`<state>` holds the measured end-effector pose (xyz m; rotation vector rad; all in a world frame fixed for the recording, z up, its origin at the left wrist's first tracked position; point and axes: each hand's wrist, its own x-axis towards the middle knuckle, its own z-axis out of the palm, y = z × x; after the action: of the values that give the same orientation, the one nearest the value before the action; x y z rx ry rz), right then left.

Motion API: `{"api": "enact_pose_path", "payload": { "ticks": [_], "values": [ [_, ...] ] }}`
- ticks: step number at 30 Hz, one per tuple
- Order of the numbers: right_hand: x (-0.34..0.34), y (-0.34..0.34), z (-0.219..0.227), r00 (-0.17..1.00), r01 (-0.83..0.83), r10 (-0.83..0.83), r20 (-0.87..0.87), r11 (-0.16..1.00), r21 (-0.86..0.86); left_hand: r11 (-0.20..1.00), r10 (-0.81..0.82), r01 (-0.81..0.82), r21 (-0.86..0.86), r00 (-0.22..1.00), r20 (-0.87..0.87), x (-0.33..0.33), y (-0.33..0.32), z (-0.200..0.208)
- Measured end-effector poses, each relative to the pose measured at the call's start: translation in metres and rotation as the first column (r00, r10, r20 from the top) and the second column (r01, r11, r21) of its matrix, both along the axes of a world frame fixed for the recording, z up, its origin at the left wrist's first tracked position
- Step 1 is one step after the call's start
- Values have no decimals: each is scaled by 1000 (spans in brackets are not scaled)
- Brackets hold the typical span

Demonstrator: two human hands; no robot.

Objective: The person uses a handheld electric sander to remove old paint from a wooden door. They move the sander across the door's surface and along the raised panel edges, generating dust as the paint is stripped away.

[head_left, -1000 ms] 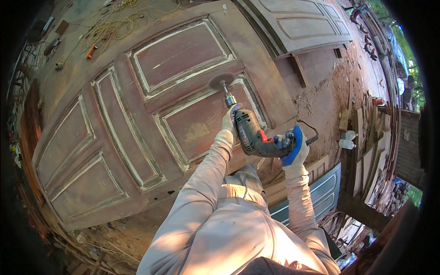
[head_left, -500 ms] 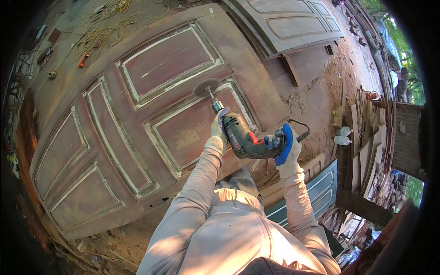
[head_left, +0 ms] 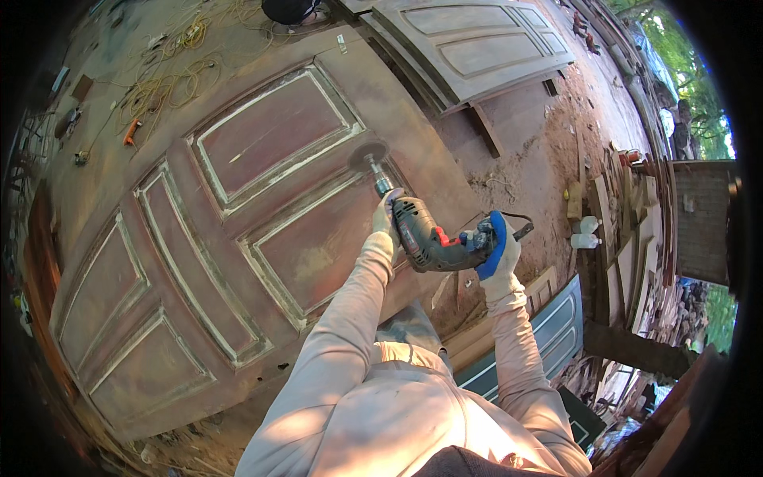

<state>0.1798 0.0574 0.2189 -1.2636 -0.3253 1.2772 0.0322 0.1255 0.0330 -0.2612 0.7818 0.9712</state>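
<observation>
Nearest to me are my two sleeved forearms, rising from the lower edge. My left hand (head_left: 387, 216), in a pale glove, is wrapped around the front neck of the power drill (head_left: 433, 238); the fingers are closed around the housing, not spread. My right hand (head_left: 498, 253), in a glove with a blue back, is closed around the rear handle of the same drill. The drill body is grey-green with a red switch part near the handle, and a black cord leaves its rear end toward the right.

From the chuck a short metal shaft runs up and left to a round sanding disc (head_left: 368, 152). The disc rests against the flat rail of the large panelled door (head_left: 199, 262), just beside the lower right corner of the upper panel. The door is reddish-brown, lies flat beneath me, and has four raised panels with pale, worn edges along the mouldings.

To my right, near the ground, a grey-blue panelled door (head_left: 548, 334) lies partly under my right arm. Beyond it stand two small white plastic bottles (head_left: 586, 233), side by side, next to stacked timber offcuts (head_left: 628, 238).

Farther off, a second unfinished door (head_left: 469, 40) lies at the top. At upper left, a tangle of yellow cable (head_left: 171, 75) lies on the floor, with a small orange tool (head_left: 131, 131) beside it.
</observation>
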Motion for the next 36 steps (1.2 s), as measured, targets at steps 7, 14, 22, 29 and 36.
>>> {"api": "enact_pose_path", "payload": {
  "ticks": [7, 14, 22, 29, 36],
  "values": [
    [-2, -6, -6, 997, -4, 4, -73, 1000, 4, 997, 15, -13, -73, 1000, 18, -13, -10, 6],
    [10, -6, -20, 996, 33, -32, -81, 999, 14, 1000, 13, -12, -29, 999, 47, -2, -8, -14],
    [11, -23, -32, 979, 142, -131, -159, 988, 59, 997, -71, 68, 44, 994, 83, -5, -6, -11],
    [-8, -38, -34, 988, 42, -47, -145, 999, -35, 999, -3, 1, -32, 999, -38, -44, -38, 7],
    [-27, -39, -37, 998, 33, -35, -49, 998, -47, 996, 16, -43, 85, 955, 296, -62, -45, -12]
  ]
}}
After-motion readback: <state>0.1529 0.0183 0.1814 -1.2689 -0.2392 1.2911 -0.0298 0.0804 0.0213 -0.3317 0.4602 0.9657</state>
